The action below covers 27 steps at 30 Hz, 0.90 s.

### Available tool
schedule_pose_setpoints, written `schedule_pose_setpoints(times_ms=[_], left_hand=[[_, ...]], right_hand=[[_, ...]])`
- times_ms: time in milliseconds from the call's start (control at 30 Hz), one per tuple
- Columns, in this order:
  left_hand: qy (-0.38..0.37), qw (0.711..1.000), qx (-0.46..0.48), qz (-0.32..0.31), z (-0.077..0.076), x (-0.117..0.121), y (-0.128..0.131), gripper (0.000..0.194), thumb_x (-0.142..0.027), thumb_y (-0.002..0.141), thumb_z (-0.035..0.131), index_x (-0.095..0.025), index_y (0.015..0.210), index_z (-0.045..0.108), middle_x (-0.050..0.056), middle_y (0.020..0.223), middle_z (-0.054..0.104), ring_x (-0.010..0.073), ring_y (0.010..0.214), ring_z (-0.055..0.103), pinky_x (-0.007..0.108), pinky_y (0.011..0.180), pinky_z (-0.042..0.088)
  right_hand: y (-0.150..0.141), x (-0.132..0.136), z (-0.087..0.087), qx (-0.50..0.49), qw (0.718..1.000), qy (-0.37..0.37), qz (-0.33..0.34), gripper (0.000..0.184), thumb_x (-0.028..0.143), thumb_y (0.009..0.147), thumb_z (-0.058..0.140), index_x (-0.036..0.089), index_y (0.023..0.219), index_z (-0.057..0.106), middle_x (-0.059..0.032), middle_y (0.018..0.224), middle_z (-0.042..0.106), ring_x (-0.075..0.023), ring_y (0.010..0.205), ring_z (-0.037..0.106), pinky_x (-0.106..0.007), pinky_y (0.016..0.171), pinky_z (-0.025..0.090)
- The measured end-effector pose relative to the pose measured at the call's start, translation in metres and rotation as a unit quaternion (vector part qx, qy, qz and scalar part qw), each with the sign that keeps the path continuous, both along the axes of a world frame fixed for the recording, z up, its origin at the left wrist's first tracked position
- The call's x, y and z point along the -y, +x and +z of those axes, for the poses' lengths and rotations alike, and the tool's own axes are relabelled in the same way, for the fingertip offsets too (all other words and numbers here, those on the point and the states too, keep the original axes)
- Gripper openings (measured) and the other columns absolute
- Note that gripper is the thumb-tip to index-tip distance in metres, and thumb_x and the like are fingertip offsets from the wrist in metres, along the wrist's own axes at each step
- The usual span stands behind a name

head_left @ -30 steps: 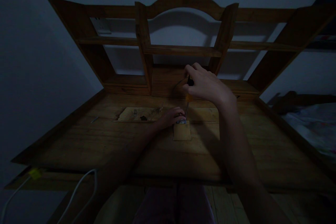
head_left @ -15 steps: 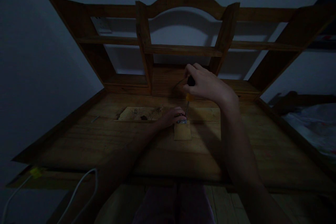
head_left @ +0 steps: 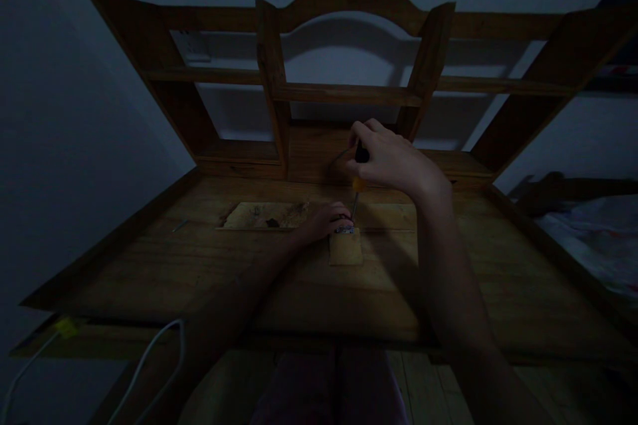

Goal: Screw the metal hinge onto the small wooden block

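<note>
My right hand is closed round the black and yellow handle of a screwdriver, held almost upright. Its shaft points down to a small metal piece, which looks like a hinge, at the far end of a small wooden block. My left hand rests on the desk with its fingers curled over that metal piece, pressing against it. The screwdriver's tip meets the work right beside my left fingertips; the exact contact is too dark to make out.
The wooden desk has a shelf unit along its back. Left of my left hand lies a rough, stained wooden board. Farther left is a thin metal object. A white cable loops over the front left edge.
Both hands stay in almost the same place, with the screwdriver still upright at the metal piece. The view has shifted very slightly.
</note>
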State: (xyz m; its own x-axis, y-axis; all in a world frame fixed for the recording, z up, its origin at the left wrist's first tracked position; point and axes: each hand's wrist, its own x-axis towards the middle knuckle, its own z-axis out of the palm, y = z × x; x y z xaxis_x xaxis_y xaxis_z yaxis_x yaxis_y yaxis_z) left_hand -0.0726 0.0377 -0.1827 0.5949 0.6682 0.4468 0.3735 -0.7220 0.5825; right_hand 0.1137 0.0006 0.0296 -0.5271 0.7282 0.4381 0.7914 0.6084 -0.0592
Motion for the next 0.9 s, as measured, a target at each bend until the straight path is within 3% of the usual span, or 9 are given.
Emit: schedule_pose_setpoints(times_ms=[133, 367, 600, 733, 900], left_hand=[[0.002, 1.000, -0.001, 0.004, 0.0027, 0.0015, 0.0003, 0.020, -0.035, 0.098, 0.060, -0.018, 0.094, 0.069, 0.006, 0.097, 0.068, 0.0178, 0.095, 0.064, 0.030, 0.086, 0.048], [0.007, 1.000, 0.000, 0.001, 0.0037, 0.0024, 0.0002, 0.019, -0.033, 0.098, 0.059, -0.018, 0.094, 0.069, 0.005, 0.098, 0.068, 0.0173, 0.095, 0.063, 0.029, 0.086, 0.048], [0.006, 1.000, 0.004, -0.006, -0.0003, 0.0000, -0.0001, 0.018, -0.033, 0.098, 0.059, -0.018, 0.093, 0.068, 0.005, 0.097, 0.067, 0.0170, 0.095, 0.063, 0.029, 0.087, 0.048], [0.017, 1.000, 0.004, -0.008, -0.0010, -0.0002, -0.0013, 0.019, -0.034, 0.099, 0.058, -0.017, 0.095, 0.067, 0.005, 0.098, 0.066, 0.0165, 0.094, 0.062, 0.029, 0.085, 0.047], [0.015, 1.000, -0.004, -0.006, 0.0045, 0.0028, -0.0011, 0.020, -0.033, 0.099, 0.058, -0.016, 0.094, 0.067, 0.005, 0.096, 0.066, 0.0169, 0.093, 0.062, 0.029, 0.084, 0.047]], right_hand=[[-0.0001, -0.0014, -0.0005, 0.007, 0.999, 0.022, -0.022, 0.029, 0.036, 0.091, 0.054, 0.019, 0.115, 0.057, -0.0120, 0.113, 0.065, -0.0325, 0.102, 0.064, -0.045, 0.087, 0.046], [0.0003, 0.0014, 0.0018, 0.003, 1.000, 0.004, -0.007, 0.035, 0.036, 0.085, 0.058, 0.021, 0.117, 0.056, -0.0116, 0.122, 0.061, -0.0320, 0.102, 0.062, -0.045, 0.086, 0.046], [0.0014, -0.0030, -0.0006, 0.007, 1.000, 0.026, -0.014, 0.027, 0.033, 0.089, 0.056, 0.019, 0.112, 0.057, -0.0119, 0.113, 0.065, -0.0324, 0.104, 0.063, -0.044, 0.088, 0.045], [0.0041, -0.0018, 0.0023, 0.005, 1.000, 0.010, 0.003, 0.023, 0.028, 0.083, 0.061, 0.021, 0.105, 0.057, -0.0097, 0.113, 0.064, -0.0303, 0.103, 0.063, -0.043, 0.087, 0.046], [0.0040, -0.0007, 0.0028, 0.001, 1.000, -0.006, 0.002, 0.029, 0.031, 0.083, 0.063, 0.021, 0.109, 0.057, -0.0102, 0.115, 0.062, -0.0295, 0.100, 0.063, -0.043, 0.086, 0.047]])
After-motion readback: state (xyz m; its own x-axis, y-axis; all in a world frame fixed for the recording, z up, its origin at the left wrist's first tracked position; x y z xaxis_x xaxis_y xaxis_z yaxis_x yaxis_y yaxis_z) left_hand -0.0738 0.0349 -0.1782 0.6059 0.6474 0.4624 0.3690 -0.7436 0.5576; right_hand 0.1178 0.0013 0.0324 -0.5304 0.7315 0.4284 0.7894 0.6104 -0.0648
